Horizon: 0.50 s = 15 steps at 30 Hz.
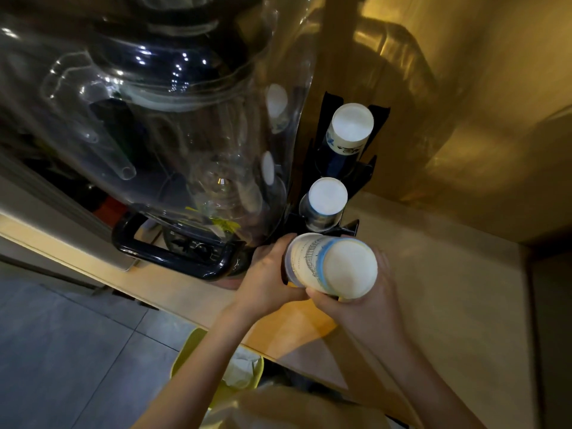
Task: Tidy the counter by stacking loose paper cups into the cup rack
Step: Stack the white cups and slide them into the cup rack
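Note:
A stack of upside-down white paper cups (332, 266) with blue print stands in the nearest slot of the black cup rack (365, 171), base toward me. My left hand (266, 280) grips the stack's lower left side. My right hand (368, 305) wraps around it from the right and below. Two more inverted cup stacks fill the rack behind: a middle stack (327, 198) and a far stack (351, 123) with blue print. The rack's nearest slot is mostly hidden behind the held cups and my hands.
A large clear blender jug (161, 119) on a black base with a handle (173, 255) stands just left of the rack. The beige counter (433, 289) runs right to a yellowish wall (464, 119). A yellow lined bin (238, 366) sits on the grey floor below.

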Available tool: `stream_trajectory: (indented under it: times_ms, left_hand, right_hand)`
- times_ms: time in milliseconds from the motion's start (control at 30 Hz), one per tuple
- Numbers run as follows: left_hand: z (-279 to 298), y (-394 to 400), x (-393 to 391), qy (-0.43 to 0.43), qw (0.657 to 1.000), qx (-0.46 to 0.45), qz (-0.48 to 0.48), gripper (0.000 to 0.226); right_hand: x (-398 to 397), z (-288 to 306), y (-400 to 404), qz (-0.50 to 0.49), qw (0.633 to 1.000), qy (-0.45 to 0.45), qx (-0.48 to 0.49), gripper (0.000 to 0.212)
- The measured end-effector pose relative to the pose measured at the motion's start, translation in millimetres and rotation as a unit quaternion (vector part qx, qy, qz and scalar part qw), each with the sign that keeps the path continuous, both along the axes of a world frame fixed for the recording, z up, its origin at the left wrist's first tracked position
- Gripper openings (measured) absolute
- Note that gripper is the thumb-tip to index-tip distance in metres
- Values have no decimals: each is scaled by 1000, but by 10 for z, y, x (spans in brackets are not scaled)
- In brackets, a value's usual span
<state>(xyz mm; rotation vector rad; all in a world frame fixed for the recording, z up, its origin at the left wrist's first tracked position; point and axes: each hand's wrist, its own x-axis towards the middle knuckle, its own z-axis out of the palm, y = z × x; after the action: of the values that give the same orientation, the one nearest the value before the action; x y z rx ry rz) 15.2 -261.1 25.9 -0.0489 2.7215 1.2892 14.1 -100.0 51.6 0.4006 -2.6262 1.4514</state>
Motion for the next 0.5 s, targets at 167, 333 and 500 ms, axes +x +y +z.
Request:
stream_trajectory:
  times_ms: [167,333,500]
  left_hand:
    - [-74,2,31,2,1000,19,20,96]
    - [-120,39,22,15,998,25,60,84]
    - [-163,32,26,27,999,4,38,80]
  right_hand:
    - [-7,-20,-40,16,999,4,29,76]
    - [-19,-70,-118,33,998,-6,50,77]
    - [-29,-189,-181,31,997,-35,59,73]
